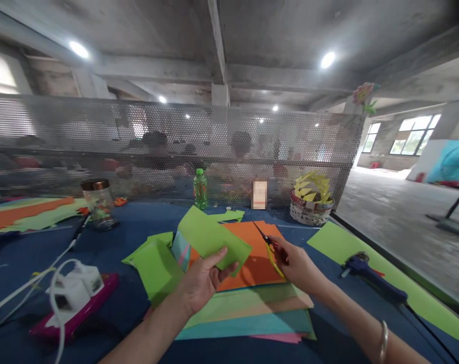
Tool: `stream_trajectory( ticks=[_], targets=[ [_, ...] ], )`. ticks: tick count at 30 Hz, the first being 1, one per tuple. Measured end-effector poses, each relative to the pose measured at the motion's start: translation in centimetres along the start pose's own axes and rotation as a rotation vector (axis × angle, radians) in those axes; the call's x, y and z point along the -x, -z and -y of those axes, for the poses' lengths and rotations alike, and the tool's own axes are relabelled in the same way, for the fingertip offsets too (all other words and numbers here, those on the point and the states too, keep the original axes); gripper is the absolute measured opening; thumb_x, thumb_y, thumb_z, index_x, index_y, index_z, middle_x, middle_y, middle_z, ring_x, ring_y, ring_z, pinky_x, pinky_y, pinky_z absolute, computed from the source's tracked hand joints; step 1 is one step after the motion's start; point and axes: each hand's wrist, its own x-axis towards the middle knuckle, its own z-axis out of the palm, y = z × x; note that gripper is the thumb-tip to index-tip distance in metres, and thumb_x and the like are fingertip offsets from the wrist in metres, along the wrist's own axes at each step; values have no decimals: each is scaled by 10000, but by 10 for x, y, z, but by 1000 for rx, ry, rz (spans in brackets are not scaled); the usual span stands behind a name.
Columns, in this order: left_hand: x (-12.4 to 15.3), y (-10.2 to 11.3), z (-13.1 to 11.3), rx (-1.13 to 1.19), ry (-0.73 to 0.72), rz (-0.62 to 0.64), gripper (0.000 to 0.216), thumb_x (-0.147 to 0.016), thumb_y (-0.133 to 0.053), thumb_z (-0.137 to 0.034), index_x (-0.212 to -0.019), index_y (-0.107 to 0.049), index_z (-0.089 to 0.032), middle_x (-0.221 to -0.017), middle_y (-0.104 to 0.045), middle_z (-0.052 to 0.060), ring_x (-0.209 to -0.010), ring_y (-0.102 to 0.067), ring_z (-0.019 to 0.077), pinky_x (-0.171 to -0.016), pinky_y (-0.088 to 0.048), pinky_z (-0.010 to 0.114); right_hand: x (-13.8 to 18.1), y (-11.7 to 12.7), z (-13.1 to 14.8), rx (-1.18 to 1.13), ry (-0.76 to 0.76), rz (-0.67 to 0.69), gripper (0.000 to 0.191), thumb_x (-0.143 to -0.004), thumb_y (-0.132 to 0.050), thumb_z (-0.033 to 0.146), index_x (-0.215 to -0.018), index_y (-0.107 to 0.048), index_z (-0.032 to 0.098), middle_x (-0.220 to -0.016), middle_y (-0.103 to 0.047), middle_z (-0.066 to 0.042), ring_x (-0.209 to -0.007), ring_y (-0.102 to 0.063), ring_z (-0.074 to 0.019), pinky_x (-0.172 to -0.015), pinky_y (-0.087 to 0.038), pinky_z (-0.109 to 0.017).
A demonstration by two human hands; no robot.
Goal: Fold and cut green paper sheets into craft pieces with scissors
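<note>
My left hand [202,280] is closed on a green strip of paper [210,237], thumb on top, holding it up over the stack of coloured sheets [252,308]. My right hand [295,265] grips a pair of scissors [269,245] with red and yellow handles, blades pointing up and left over the orange sheet [252,263]. More green paper pieces [153,260] lie to the left of the stack on the blue table [138,222].
A glue gun [366,275] lies on a long green sheet [388,278] at right. A white charger on a pink tray [76,298] sits at left with cables. A glass jar [98,202], green bottle [200,189] and basket [311,207] stand by the mesh partition [169,146]; people sit behind it.
</note>
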Motion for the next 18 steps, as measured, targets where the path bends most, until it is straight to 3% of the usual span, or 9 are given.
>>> stream_trajectory(
  ticks=[3,6,12,18],
  targets=[
    [-2,2,-6,-3,-26,26,191,-840,-639,-94,-1019,-650,-161,-1091,-719,56,-944,-701,202,-770,-611,306,6,2,18,-160,62,-4,427,-898,-479,243,-1317,-403,225,-904,-589,-14,-716,-540,-143,-631,-434,-220],
    [-3,5,-11,-32,-37,53,155,-851,-623,-106,-992,-667,-153,-1082,-721,62,-945,-698,206,-787,-605,318,14,4,30,-297,91,51,465,-844,-607,383,-1238,-419,222,-937,-549,-20,-753,-520,-156,-671,-454,-243],
    [-5,10,-17,-42,-49,61,242,-842,-639,-114,-1073,-653,-185,-1088,-720,43,-935,-699,190,-780,-602,307,20,10,42,-156,121,38,408,-767,-697,465,-1043,-492,245,-922,-542,-6,-804,-526,-184,-717,-434,-281],
    [-2,7,-17,-62,-19,69,173,-854,-618,-105,-1007,-679,-158,-1015,-741,51,-869,-708,186,-746,-608,308,20,9,45,-9,162,5,367,-814,-646,454,-1097,-526,252,-986,-575,-27,-842,-567,-209,-711,-427,-308]
  ],
)
